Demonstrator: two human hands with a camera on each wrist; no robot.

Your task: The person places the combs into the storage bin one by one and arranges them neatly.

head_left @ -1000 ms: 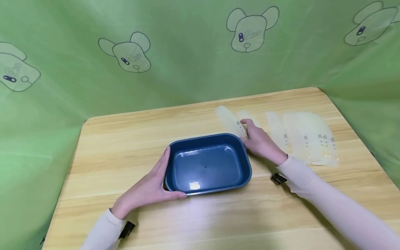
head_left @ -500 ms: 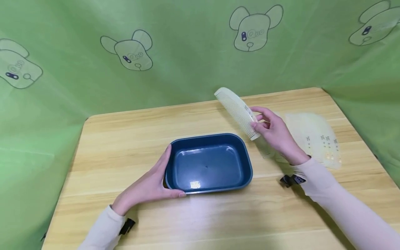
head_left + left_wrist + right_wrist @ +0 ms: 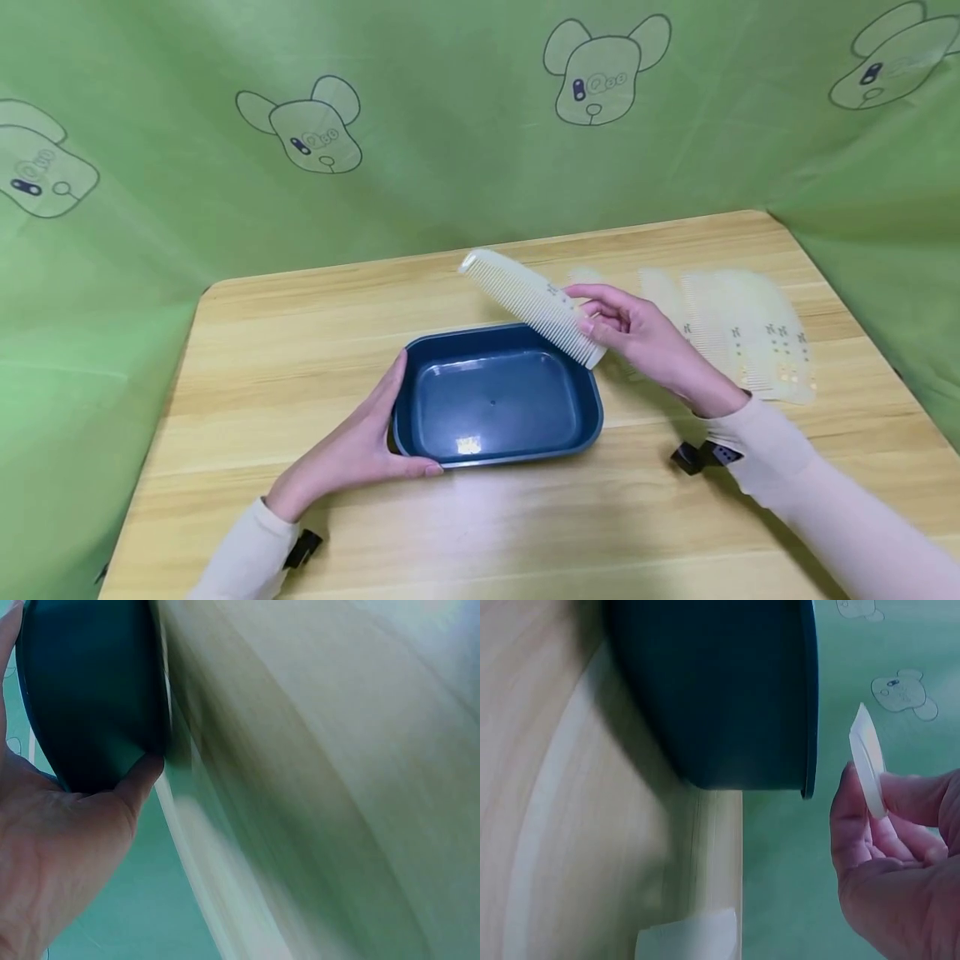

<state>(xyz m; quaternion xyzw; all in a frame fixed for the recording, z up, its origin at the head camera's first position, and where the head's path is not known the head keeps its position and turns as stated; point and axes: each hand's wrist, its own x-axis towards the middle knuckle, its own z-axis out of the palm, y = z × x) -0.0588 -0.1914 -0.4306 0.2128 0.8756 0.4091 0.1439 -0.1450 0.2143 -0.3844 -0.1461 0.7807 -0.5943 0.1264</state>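
A pale, translucent comb [image 3: 521, 293] with fine teeth hangs tilted over the back right corner of a dark blue plastic basin [image 3: 495, 417]. My right hand [image 3: 647, 346] pinches its near end between thumb and fingers; the right wrist view shows the comb [image 3: 867, 761] edge-on. At the basin's left end, my left hand [image 3: 356, 450] holds the wall, with the thumb along the front side and the fingers along the left side. The left wrist view shows that thumb against the outside of the basin [image 3: 94, 690]. Nothing lies inside the basin.
Several more pale combs [image 3: 742, 325] lie overlapping on the wooden table [image 3: 300, 333], right of the basin and partly behind my right hand. A green curtain [image 3: 450, 150] printed with cartoon heads hangs behind the table and along its sides.
My right hand has picked the leftmost comb up off the table, raised it, then brought it left and down to the basin's back right corner. My left hand stays at the basin.
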